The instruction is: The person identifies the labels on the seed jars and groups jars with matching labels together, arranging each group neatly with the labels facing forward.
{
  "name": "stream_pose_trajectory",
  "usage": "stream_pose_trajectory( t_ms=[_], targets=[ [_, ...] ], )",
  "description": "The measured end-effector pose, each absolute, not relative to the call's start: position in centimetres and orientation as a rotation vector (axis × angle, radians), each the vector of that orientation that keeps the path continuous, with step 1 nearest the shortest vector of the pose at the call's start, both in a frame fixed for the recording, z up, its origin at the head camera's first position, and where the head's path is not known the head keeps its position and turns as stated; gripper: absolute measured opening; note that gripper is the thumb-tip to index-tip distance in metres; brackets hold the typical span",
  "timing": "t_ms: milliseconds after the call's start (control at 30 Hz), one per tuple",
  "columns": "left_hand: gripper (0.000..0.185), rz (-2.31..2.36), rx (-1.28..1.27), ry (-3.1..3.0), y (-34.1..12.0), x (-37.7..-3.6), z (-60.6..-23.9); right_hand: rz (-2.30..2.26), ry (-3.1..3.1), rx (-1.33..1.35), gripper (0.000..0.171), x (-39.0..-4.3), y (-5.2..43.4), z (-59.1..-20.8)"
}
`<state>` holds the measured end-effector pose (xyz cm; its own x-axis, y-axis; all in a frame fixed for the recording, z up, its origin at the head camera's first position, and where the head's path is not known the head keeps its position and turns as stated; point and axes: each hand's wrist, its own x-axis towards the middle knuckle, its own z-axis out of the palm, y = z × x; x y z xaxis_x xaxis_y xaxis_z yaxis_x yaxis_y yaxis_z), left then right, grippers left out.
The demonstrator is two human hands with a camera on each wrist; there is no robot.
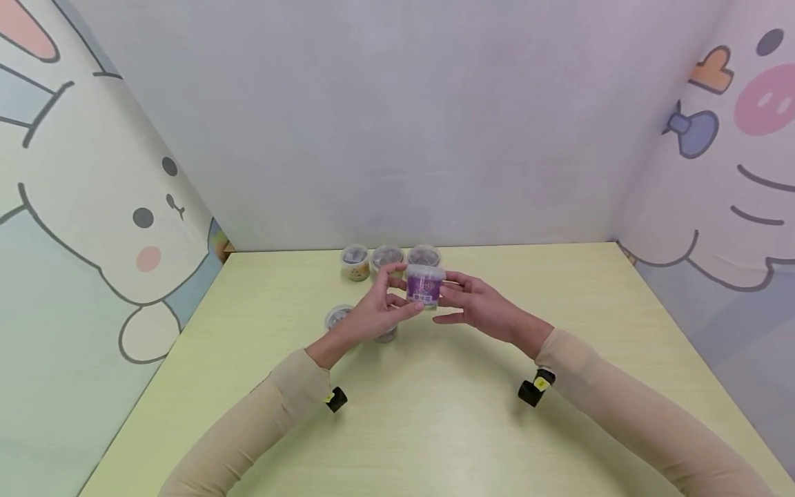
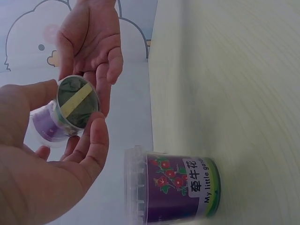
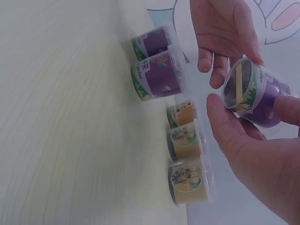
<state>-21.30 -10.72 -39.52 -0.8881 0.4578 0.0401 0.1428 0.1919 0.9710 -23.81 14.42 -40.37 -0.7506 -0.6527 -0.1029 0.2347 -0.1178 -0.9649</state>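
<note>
One small purple-labelled clear plastic cup [image 1: 425,286] is in the air at the centre of the head view, above the pale yellow-green wooden table [image 1: 435,428]. The left hand [image 1: 375,310] pinches it, and the right hand [image 1: 475,302] is relaxed, its fingers touching the cup's other side. Three similar cups [image 1: 388,259] stand in a row behind, and two more [image 1: 339,316] lie near the left hand, so the handling seems only partly done.

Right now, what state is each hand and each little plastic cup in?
Purple-labelled clear plastic cup: lifted off the table, lidded, tilted.
Left hand: fingers pinch that cup.
Right hand: fingers touch the cup's far side.
Three orange-labelled cups: upright, lidded, in a row at the back.
Two purple cups on the table: upright, lidded.
</note>
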Motion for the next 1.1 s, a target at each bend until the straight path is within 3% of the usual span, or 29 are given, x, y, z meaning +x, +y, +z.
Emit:
stream_pose_trajectory(
  t_ms=[1100],
  targets=[
    [0.075,1.744,0.486,2.142,-10.29,-21.54,-38.84,-1.855,1.732,-0.443,0.060,-23.61,15.14,-39.53]
  ],
)
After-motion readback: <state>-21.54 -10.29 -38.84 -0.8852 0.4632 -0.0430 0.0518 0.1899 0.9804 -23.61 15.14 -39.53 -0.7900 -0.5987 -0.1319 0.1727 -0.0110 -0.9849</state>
